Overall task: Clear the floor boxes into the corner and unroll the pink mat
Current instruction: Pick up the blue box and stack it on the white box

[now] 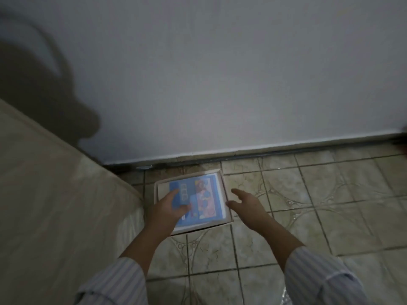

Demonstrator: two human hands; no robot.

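Head view: a left hand (169,208) lies flat, fingers spread, on a blue-topped box (193,200). The right hand (246,203) hovers open just beside the box's right edge. The box sits on the tiled floor (319,194) in the corner between bed (55,205) and wall (220,73); bare floor extends to its right.

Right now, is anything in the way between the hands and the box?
No, nothing visible. The left hand is over the box, seemingly touching its blue top. The right hand hovers open by its right edge. The box sits on the tiled floor in the corner.
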